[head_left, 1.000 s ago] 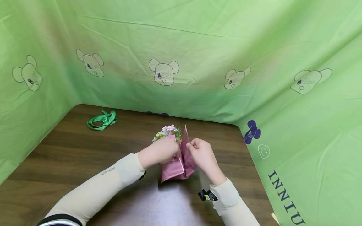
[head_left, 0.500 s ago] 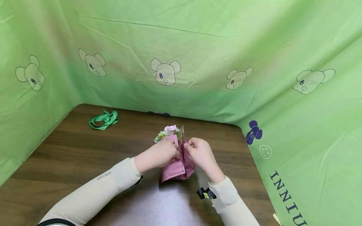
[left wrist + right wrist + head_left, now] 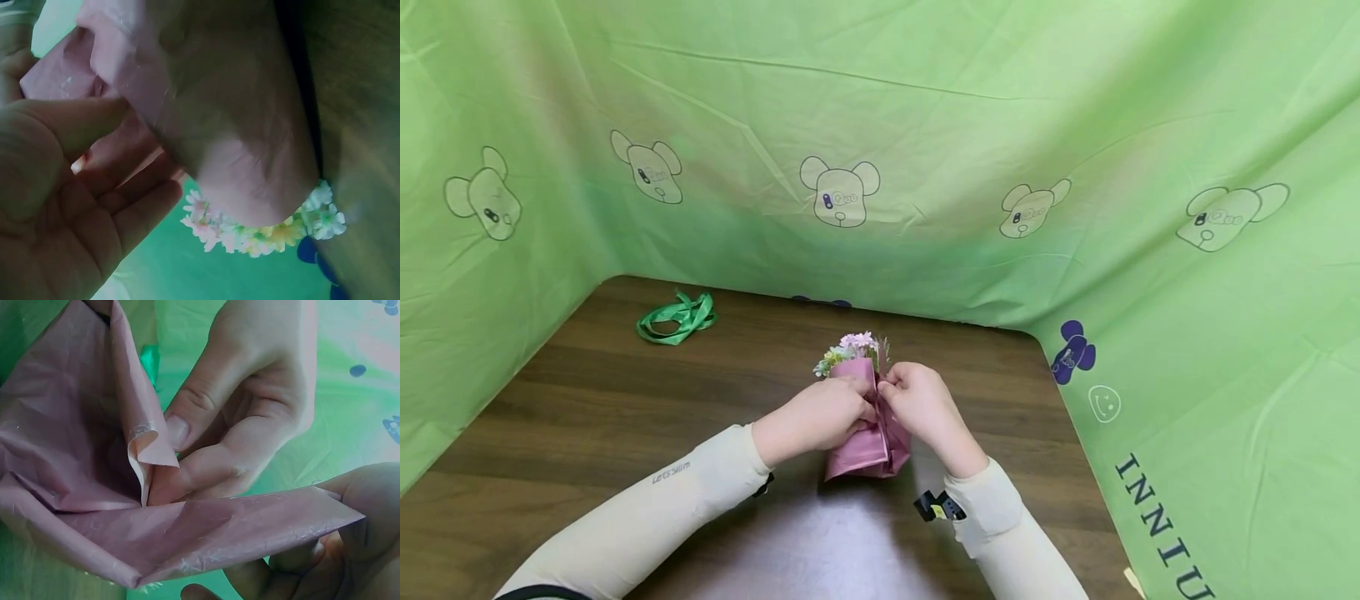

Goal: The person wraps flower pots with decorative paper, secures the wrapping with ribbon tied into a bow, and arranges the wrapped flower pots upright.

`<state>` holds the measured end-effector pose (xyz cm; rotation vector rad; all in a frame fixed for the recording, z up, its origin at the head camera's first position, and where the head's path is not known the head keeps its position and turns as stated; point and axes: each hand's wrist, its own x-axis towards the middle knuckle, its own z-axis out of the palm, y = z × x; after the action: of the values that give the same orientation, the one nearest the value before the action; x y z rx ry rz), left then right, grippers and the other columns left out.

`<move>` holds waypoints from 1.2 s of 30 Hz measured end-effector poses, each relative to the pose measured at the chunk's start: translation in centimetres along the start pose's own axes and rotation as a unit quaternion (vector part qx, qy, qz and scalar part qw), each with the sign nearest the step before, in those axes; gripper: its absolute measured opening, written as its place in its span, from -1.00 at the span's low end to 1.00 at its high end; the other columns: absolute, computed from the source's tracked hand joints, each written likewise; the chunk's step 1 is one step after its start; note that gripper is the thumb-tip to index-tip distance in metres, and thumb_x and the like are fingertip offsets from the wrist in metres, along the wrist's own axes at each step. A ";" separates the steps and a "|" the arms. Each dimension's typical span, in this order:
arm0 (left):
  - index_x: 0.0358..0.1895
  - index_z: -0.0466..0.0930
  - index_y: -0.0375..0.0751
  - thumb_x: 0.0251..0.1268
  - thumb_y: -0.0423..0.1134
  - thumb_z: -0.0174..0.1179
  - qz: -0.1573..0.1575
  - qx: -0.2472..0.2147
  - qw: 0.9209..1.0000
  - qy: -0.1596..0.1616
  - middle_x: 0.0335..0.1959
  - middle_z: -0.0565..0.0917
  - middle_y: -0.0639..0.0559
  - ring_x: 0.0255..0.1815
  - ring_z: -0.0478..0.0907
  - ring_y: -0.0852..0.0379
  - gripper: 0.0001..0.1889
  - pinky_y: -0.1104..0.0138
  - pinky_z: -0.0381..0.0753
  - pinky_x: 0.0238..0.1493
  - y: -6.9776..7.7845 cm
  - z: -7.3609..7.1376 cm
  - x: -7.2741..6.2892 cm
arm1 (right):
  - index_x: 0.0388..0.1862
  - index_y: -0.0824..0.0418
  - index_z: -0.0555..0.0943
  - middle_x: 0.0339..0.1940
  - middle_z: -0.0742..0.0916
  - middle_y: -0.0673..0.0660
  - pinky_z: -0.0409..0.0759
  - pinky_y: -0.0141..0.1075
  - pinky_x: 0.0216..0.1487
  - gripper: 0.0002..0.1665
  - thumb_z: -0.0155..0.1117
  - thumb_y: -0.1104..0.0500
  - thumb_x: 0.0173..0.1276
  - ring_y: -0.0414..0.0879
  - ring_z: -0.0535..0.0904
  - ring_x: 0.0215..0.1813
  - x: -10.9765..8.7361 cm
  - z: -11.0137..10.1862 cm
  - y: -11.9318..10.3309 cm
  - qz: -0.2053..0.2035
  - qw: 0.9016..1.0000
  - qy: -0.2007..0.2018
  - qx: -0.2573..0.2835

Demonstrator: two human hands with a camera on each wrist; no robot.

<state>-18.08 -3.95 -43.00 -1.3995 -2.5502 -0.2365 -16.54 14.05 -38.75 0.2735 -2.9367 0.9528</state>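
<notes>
A person works with two hands over a brown wooden table (image 3: 625,400). In the middle of the scene there is a small bunch of flowers (image 3: 844,355), with pink, yellow and white blossoms, wrapped in pink paper (image 3: 855,454). The blossoms point to the far side and look out of the far end of the paper, and the wide folded end is at the near side.

The left hand (image 3: 823,408) lies at the left of the paper and pinches a folded edge of it between thumb and fingers, as the right wrist view shows closely. The right hand (image 3: 925,404) is at the right of the paper and grasps another edge with thumb and fingers. The fingertips of the two hands are near each other, with the paper between them.

Both arms wear pale sleeves (image 3: 625,508), and a black strap (image 3: 940,505) is at the right wrist. At the far left of the table, well apart from the hands, a green ribbon (image 3: 688,315) lies in a loose loop. Behind the table and at both sides hangs a green cloth (image 3: 925,100) with printed bear heads (image 3: 839,196).
</notes>
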 end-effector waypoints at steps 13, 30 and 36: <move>-0.32 0.81 0.08 0.17 -0.14 0.50 -0.073 -0.070 0.993 0.063 -0.29 0.74 0.24 -0.17 0.62 0.18 -0.94 0.25 0.63 -0.02 -0.4 1.0 -1.3 | -0.52 0.25 0.68 -0.71 0.58 -0.06 0.41 -0.38 -0.52 -0.77 0.34 0.22 0.35 -0.23 0.45 -0.62 0.6 1.4 0.7 0.035 0.986 -0.032 0.161; -0.38 0.82 0.04 0.16 -0.30 0.46 -0.039 -0.091 0.993 0.070 -0.37 0.77 0.24 -0.23 0.68 0.23 -0.91 0.23 0.66 0.05 -0.5 0.2 -1.6 | -0.13 0.48 0.75 -0.53 0.77 0.01 0.43 -0.53 -0.58 -0.75 0.38 0.29 0.31 -0.36 0.51 -0.61 0.6 2.3 1.6 0.109 0.935 -0.058 0.333; -0.32 0.83 0.08 0.19 -0.22 0.48 -0.062 -0.124 0.989 0.054 -0.32 0.78 0.28 -0.24 0.68 0.31 -0.94 0.31 0.66 -0.05 -1.3 0.7 -1.5 | -0.11 0.48 0.75 -0.58 0.73 -0.05 0.46 -0.51 -0.58 -0.70 0.39 0.24 0.33 -0.36 0.53 -0.61 0.2 2.4 2.1 0.113 0.931 -0.063 0.342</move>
<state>-18.44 -5.68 -44.13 -1.2671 -2.5899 -0.6532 -17.04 14.28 -41.92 0.0055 -2.6551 2.0448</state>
